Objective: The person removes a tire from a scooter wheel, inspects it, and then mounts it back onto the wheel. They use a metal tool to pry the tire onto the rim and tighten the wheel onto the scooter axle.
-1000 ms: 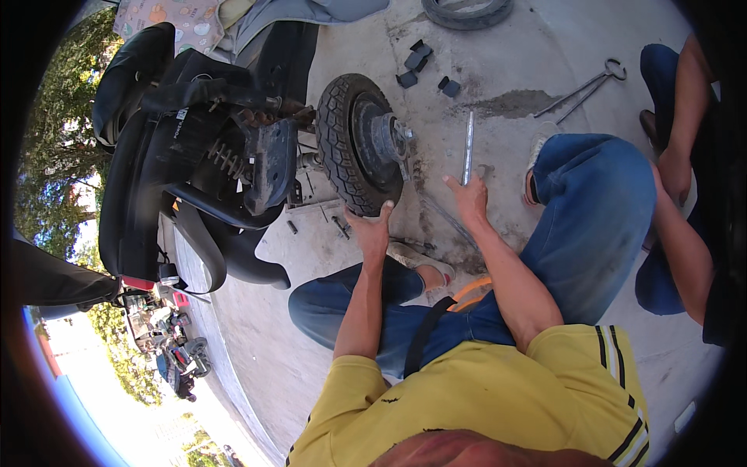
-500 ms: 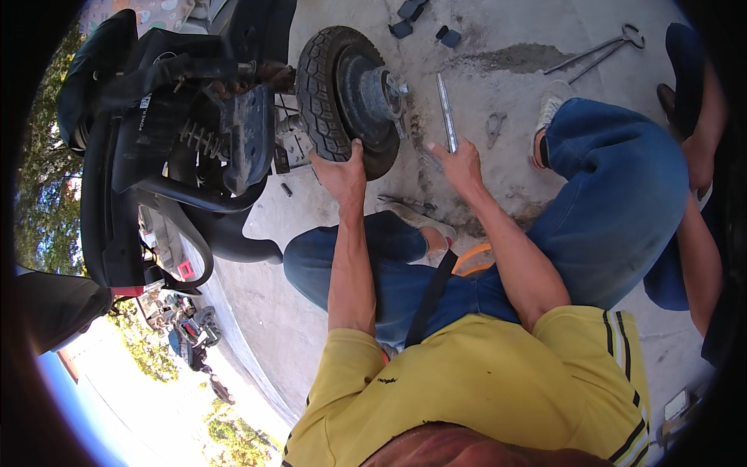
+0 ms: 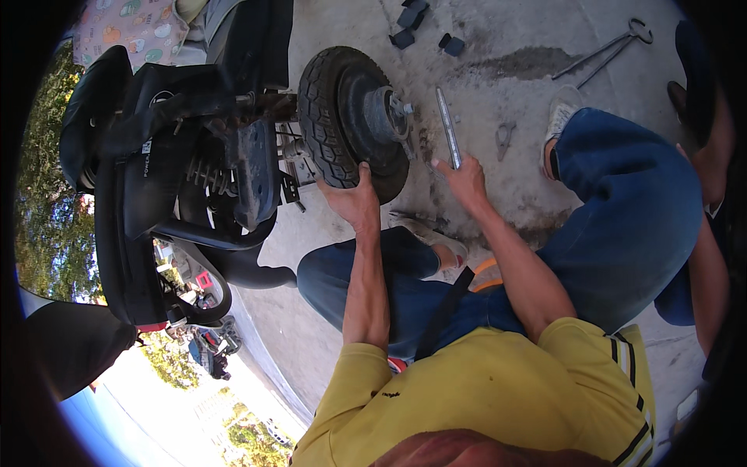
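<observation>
A wheel with a black knobbly tyre (image 3: 331,117) and a dark grey hub (image 3: 383,117) stands beside a black scooter (image 3: 140,202). My left hand (image 3: 355,201) grips the tyre's near lower edge, thumb on the side facing right and fingers round the tread, partly hidden. To the wheel's right, my right hand (image 3: 467,183) is closed round one end of a long, flat silver metal bar (image 3: 447,121). The bar points away from me, apart from the wheel. A threaded axle end (image 3: 408,109) sticks out from the hub.
Pliers (image 3: 504,138) lie right of the bar, and a long two-legged metal tool (image 3: 603,54) farther right. Black box-like pieces (image 3: 408,27) rest beyond the wheel. Dark tools (image 3: 420,218) lie by my left shoe. Another person's arm (image 3: 710,179) is at the right edge.
The whole view has shifted, so the scooter and wheel sit lower in the picture. Both hands keep their holds on the tyre and the metal bar.
</observation>
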Motion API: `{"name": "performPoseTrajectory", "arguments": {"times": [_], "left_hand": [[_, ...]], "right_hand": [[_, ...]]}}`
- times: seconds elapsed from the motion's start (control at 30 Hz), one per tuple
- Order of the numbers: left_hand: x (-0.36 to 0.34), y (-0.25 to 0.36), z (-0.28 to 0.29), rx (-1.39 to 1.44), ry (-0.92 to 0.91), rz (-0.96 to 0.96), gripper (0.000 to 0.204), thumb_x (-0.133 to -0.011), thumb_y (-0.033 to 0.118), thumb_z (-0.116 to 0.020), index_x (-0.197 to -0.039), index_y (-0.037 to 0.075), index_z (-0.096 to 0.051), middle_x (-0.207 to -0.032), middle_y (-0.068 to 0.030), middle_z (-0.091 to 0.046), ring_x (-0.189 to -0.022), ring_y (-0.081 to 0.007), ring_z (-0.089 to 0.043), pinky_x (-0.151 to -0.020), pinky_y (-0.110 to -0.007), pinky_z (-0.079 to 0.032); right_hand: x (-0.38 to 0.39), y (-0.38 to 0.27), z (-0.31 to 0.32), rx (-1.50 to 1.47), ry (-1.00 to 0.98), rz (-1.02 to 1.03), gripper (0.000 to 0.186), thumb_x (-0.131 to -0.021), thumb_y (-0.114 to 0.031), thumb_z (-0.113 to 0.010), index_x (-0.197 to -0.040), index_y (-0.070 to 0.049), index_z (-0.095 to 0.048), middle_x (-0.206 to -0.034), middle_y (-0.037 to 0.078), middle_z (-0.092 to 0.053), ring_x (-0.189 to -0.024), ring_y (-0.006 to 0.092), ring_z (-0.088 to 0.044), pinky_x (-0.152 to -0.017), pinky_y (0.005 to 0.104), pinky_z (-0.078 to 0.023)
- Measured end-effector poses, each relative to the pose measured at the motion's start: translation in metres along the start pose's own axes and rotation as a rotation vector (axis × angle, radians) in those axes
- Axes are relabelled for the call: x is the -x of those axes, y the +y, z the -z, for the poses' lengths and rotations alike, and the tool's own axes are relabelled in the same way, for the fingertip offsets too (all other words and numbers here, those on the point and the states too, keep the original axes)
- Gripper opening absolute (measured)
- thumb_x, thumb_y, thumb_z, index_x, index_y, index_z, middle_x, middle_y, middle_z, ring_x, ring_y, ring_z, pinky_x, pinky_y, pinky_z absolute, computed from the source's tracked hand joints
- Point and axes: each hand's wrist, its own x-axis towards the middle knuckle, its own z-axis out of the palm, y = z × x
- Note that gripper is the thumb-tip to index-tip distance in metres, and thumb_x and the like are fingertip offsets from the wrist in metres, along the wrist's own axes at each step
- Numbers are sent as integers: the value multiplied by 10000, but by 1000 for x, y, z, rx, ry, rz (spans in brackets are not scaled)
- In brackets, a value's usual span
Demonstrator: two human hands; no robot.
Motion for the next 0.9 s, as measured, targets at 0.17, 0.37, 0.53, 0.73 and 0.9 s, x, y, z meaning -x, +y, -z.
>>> {"name": "performPoseTrajectory", "arguments": {"times": [0.17,0.37,0.53,0.73,0.9], "left_hand": [[36,-59,-13,105,41,28,974,-789,243,-923,-1504,-105,-361,-1473,-260,-497,-1351,-335,-496,-1152,-439,-366],[49,-37,-9,228,-16,132,1062,-766,224,-956,-1512,-98,-272,-1502,-259,-404,-1394,-352,-415,-1206,-445,-305],[17,7,0,58,6,167,937,-778,220,-949,-1446,-105,-378,-1387,-246,-525,-1284,-326,-525,-1126,-420,-401],[13,12,-6,74,46,183,799,-792,160,-931,-1386,-114,-473,-1327,-223,-607,-1205,-292,-603,-1073,-395,-461],[12,10,-13,134,39,153,739,-812,106,-906,-1379,-118,-489,-1338,-227,-616,-1215,-294,-611,-1083,-397,-465]], "right_hand": [[-8,45,-24,57,46,-131,497,-860,-434,-813,-863,34,-646,-714,170,-644,-683,326,-633,-704,477,-506],[-2,139,-62,67,354,-360,812,-838,-558,-797,-1286,83,-574,-1235,320,-628,-1201,455,-592,-1050,492,-459],[58,103,-75,117,335,-733,996,-830,-616,-788,-1425,108,-450,-1494,333,-460,-1387,482,-438,-1173,500,-362],[52,42,-132,-1269,-221,-1063,1048,-883,-775,-639,-1607,-77,-345,-1568,253,-437,-1422,405,-465,-1182,515,-377],[11,13,-184,-1796,-388,-828,850,-1038,-733,-333,-1565,-75,-446,-1542,154,-545,-1422,347,-506,-1217,486,-378]]}}
